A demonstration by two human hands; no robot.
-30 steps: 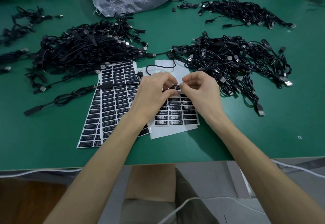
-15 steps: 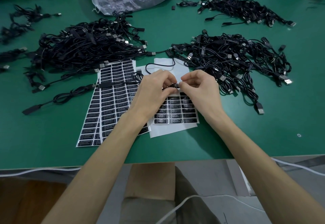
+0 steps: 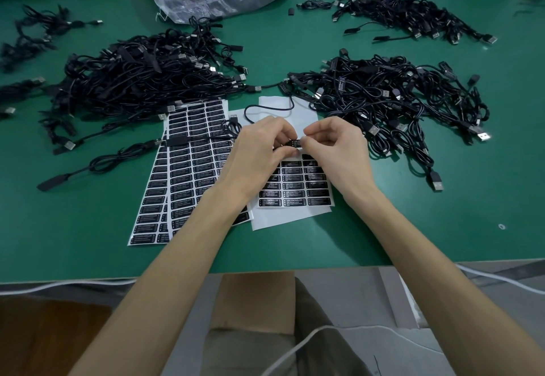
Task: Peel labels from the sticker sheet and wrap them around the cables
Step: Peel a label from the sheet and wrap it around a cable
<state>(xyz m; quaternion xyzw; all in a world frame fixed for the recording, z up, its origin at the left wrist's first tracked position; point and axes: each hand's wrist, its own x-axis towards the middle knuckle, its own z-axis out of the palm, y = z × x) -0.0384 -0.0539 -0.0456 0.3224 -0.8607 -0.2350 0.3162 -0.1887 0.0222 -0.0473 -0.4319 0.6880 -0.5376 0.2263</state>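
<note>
**Fingers.** The fingers [image 3: 310, 133] of the right hand [image 3: 334, 154] and those of the left hand [image 3: 256, 157] are curled and pinched together on one black label [image 3: 295, 143]. The label sits on a thin black cable [image 3: 274, 107] held between both hands, just above the working sticker sheet [image 3: 283, 219]. Whether the label is closed fully round the cable cannot be told. In my judgement this wrap is in hand, not finished.

**Stock.** The working sheet is bare white in its upper part, with several rows of labels left lower down. Beside it, to the left, lie fuller sheets [image 3: 188, 175], overlapped and nearly untouched.

**Cables.** A large pile [image 3: 141, 77] lies to the left on the table [image 3: 73, 228], and another pile [image 3: 389, 95] to the right. Some cables in the right pile appear to be labelled, so it is likely the finished lot.

**Progress.** Judged from labels and cables on hand, the greater part of the work is outstanding.
</note>
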